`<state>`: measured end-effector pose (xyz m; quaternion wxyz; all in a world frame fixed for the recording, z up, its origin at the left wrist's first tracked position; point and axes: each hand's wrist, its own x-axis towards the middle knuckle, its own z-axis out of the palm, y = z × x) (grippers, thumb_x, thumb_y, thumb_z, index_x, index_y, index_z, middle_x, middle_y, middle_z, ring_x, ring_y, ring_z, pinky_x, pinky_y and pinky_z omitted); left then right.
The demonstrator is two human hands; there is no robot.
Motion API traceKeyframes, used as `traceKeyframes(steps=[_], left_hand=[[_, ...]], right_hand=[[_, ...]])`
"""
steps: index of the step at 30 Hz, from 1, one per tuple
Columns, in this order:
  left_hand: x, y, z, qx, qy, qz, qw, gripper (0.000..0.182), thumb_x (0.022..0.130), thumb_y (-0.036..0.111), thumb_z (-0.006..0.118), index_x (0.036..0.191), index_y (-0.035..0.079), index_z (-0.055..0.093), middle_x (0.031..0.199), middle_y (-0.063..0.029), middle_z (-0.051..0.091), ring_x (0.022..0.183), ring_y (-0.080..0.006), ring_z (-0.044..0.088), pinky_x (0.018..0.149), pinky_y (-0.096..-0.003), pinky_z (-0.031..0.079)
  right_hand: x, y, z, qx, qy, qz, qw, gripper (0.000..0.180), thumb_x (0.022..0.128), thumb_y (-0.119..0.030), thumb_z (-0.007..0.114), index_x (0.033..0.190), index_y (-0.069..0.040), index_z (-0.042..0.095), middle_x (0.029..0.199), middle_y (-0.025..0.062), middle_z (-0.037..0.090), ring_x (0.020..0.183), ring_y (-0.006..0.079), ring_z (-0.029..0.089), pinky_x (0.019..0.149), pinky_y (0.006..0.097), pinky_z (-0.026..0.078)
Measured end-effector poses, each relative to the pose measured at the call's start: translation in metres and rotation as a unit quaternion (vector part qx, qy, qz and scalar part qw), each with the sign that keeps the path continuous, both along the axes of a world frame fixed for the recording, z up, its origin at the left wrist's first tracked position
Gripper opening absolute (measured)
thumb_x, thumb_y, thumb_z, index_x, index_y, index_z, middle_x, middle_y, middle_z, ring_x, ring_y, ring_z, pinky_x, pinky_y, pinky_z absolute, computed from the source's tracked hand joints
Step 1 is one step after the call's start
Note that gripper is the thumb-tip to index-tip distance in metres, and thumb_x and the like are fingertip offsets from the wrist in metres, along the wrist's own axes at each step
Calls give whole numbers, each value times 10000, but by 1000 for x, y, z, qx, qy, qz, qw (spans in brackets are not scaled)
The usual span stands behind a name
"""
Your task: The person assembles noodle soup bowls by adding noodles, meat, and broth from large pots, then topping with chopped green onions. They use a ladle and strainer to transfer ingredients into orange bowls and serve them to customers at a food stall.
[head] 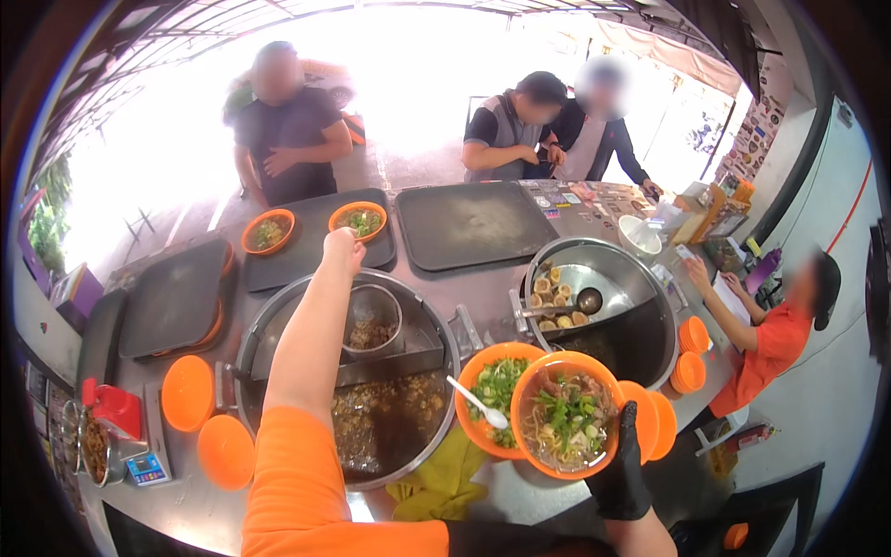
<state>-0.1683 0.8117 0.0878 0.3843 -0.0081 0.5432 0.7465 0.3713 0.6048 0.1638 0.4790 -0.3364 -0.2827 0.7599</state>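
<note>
My left hand [344,248], bare, reaches far across the counter with curled fingers at the near rim of an orange soup bowl [362,218] topped with chopped greens. That bowl rests on a dark tray [306,268], beside a second soup bowl [267,231]. In a black glove, my right hand [624,463] grips the right side of an orange bowl of noodle soup [567,416] with meat and greens. Partly behind it stands an orange bowl of chopped scallions [494,383] with a white plastic spoon [480,402]. Below my left forearm is a large divided pot [390,425] of dark broth.
Another divided pot [598,313] holds egg-like pieces and a ladle [588,301]. Empty orange bowls [188,393], a kitchen scale [147,456] and a yellow-green cloth [442,480] occupy the near counter. Several people stand across it; a co-worker [783,341] is at right.
</note>
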Motion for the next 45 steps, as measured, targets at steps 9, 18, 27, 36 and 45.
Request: traceKeyframes(steps=[9,18,27,36,45], left_hand=[[-18,31,-23,-512,582,-336,535,335,878,197,545,1145,95,719,1243,-128,669,1182,-289,623,980,-398,472],[-31,45,-45,-520,586,-429,451,310,868,261,646,1123,108,733,1200,-111,688,1148,-268,640,954,-396,504],[-28,30,-28,-517,611,-420,427,378,814,334,758,1102,90,735,1149,-108,706,1110,-262,657,933,-376,519],[36,-7,69,-188,599,-478,614,308,943,239,598,1155,34,684,1114,-118,704,963,-211,680,854,-353,535],[184,-143,114,-16,128,-668,733,521,1016,195,530,1483,29,369,1350,-82,559,1032,-153,634,931,-307,522]], right_hand=[[-34,51,-3,-1,-50,-64,997,630,1019,-538,414,1391,-30,438,1320,152,564,1175,267,589,1000,409,501],[-41,61,-11,-11,-27,-62,998,624,1022,-547,395,1403,-55,437,1333,152,555,1190,265,578,1006,417,492],[-41,56,-4,-33,-26,-46,998,621,1023,-541,395,1416,-61,435,1352,142,551,1216,266,560,1043,419,462],[-49,64,-7,-30,-28,-35,999,629,1035,-524,371,1444,-47,408,1396,142,522,1251,260,542,1072,408,442],[-65,91,-4,-32,4,68,997,634,1035,-525,360,1475,-67,351,1446,135,462,1309,270,489,1091,427,433]])
